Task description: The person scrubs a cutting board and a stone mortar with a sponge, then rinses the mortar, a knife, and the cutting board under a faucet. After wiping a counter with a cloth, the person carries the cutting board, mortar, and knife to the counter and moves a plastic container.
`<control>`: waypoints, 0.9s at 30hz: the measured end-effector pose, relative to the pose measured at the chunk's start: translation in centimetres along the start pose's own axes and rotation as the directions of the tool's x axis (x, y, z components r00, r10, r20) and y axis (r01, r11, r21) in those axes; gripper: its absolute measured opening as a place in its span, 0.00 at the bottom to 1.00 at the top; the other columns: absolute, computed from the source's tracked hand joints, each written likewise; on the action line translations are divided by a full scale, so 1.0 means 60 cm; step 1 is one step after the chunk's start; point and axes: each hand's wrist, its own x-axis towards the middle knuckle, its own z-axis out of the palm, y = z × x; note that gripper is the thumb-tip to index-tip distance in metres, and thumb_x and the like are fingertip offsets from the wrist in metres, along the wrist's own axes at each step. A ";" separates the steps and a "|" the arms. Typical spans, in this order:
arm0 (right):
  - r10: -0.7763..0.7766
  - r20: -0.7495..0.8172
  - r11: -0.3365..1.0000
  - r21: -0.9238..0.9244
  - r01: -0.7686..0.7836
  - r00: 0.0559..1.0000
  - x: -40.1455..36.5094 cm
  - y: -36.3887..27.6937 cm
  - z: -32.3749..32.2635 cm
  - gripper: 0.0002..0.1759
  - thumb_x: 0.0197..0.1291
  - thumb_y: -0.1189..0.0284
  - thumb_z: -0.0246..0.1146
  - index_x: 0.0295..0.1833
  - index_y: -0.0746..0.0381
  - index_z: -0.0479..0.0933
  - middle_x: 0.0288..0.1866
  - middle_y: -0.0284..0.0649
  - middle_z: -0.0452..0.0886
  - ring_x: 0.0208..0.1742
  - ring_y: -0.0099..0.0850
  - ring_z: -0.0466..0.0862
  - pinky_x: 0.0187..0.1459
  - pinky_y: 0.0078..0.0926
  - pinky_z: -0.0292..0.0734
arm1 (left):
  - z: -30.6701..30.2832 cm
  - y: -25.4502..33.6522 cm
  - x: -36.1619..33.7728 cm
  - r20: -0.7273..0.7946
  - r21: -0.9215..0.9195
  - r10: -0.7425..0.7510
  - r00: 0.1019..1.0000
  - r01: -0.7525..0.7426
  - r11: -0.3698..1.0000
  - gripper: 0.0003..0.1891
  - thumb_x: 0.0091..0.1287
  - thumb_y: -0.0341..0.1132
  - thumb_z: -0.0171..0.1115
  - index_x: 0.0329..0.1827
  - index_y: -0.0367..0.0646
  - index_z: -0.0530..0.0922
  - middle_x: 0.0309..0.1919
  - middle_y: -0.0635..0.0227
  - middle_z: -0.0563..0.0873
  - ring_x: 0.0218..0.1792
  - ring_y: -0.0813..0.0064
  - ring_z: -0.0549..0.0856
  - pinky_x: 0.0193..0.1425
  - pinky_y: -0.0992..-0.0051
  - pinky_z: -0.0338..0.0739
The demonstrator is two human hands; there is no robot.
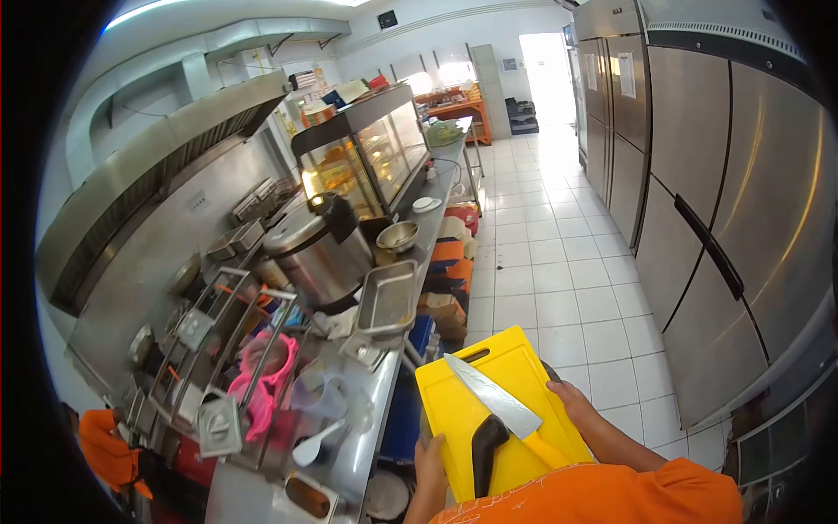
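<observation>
A yellow cutting board (441, 393) with a handle slot lies flat in front of my body, carried between both hands. My left hand (429, 463) is closed around its left edge, and my right hand (572, 404) grips the right edge. On top rests a kitchen knife (496, 397) with a wide blade and yellow handle, its tip toward the slot. Beside it is a curved black handle (485, 454), its lower end running toward my orange shirt. Dark edges of something under the board show at both sides; most of it is hidden.
To the left runs a steel counter (349, 454) with a metal tray (388, 297), a large steel cooker (319, 253) and a white ladle (316, 443). Steel refrigerators (698, 236) line the right side of the tiled aisle (541, 262). A person in orange (109, 450) stands far left.
</observation>
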 end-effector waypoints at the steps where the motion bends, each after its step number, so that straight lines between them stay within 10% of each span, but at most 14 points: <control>1: -0.013 0.000 0.999 0.042 0.013 1.000 0.029 -0.015 -0.006 0.32 0.56 0.59 0.60 0.57 0.72 0.63 0.48 0.47 0.75 0.47 0.33 0.76 0.47 0.25 0.71 | 0.019 0.000 0.041 0.021 0.016 -0.023 1.000 0.023 1.000 0.21 0.59 0.30 0.57 0.54 0.32 0.66 0.42 0.57 0.77 0.39 0.67 0.80 0.42 0.71 0.76; 16: -0.200 -0.354 0.949 0.161 0.270 0.914 0.423 -0.259 -0.132 0.26 0.58 0.62 0.56 0.56 0.69 0.64 0.48 0.45 0.74 0.49 0.33 0.75 0.50 0.27 0.69 | 0.464 0.048 0.583 0.360 0.366 -0.157 0.920 0.016 0.931 0.22 0.58 0.33 0.60 0.53 0.33 0.67 0.41 0.57 0.77 0.35 0.70 0.80 0.37 0.74 0.75; 27: -0.184 -0.273 0.979 0.030 0.200 0.944 0.854 -0.515 -0.192 0.25 0.55 0.62 0.58 0.53 0.67 0.67 0.44 0.43 0.75 0.43 0.30 0.76 0.45 0.24 0.72 | 0.719 0.084 0.895 0.174 0.362 -0.121 0.977 0.051 0.931 0.23 0.58 0.34 0.57 0.55 0.33 0.66 0.42 0.59 0.78 0.37 0.73 0.79 0.40 0.74 0.73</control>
